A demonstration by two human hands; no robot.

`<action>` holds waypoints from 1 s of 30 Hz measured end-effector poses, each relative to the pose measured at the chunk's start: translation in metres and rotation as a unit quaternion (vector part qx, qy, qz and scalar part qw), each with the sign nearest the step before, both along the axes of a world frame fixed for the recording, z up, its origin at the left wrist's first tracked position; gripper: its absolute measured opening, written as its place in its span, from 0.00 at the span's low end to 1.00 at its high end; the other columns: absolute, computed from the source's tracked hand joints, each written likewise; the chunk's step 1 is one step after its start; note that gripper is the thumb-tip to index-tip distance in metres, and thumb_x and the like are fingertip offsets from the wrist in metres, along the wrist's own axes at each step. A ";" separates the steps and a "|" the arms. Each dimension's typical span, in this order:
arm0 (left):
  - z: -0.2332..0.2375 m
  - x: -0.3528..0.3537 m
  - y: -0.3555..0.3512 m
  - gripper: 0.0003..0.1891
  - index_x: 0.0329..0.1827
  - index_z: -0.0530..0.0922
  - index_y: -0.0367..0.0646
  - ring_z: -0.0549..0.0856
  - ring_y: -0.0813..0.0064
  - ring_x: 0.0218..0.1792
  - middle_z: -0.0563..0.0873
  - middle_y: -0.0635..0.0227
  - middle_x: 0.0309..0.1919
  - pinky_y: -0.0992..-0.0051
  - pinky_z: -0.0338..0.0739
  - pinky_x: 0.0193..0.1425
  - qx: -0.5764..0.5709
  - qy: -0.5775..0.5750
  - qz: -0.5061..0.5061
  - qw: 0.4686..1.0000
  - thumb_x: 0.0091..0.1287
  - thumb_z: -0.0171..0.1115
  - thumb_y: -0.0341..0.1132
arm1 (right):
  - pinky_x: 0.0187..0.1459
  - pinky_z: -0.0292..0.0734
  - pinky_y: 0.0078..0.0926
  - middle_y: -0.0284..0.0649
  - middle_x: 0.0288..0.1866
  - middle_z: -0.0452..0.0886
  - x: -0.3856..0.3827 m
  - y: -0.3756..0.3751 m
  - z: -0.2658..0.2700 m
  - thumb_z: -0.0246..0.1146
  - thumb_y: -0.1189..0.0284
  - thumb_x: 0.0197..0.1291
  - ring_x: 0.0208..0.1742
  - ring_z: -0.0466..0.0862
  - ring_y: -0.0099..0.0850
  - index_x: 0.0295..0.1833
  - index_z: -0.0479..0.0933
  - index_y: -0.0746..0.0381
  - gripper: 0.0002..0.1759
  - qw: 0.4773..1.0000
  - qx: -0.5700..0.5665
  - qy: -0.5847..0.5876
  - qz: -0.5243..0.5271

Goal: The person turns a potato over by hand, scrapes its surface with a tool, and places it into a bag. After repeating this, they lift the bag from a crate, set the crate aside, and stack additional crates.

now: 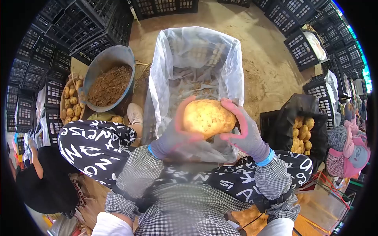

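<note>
Between both hands I hold a large yellow potato point(208, 117), its skin flecked with small brown spots. My left hand point(177, 131), in a grey and pink glove, grips its left side. On the opposite side my right hand point(244, 128), gloved the same way, presses with fingers on top and thumb below. Under the potato stands a crate lined with clear plastic film point(157, 78). Some loose dirt shows on the bottom of the liner; the part beneath my hands is hidden.
A grey-blue tub point(132, 74) of brown soil stands at the left, beside a basket of potatoes point(71, 104). At the right is a black-lined crate point(271, 122) holding potatoes. Stacked black crates point(98, 23) line the back and sides. Another person in black point(47, 181) sits at lower left.
</note>
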State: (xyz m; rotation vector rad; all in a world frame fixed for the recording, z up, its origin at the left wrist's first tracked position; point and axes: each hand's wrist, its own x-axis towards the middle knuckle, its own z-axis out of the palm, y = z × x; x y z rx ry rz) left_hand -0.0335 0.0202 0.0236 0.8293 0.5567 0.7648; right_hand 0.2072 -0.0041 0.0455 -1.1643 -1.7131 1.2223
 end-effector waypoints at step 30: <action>0.000 -0.004 -0.018 0.35 0.71 0.62 0.40 0.80 0.73 0.59 0.77 0.64 0.61 0.71 0.76 0.64 -0.105 -0.222 0.023 0.969 0.64 0.69 0.36 | 0.56 0.78 0.27 0.43 0.55 0.80 -0.009 0.015 -0.011 0.52 0.63 0.72 0.56 0.81 0.29 0.65 0.69 0.72 0.26 0.985 -0.074 0.090 -0.129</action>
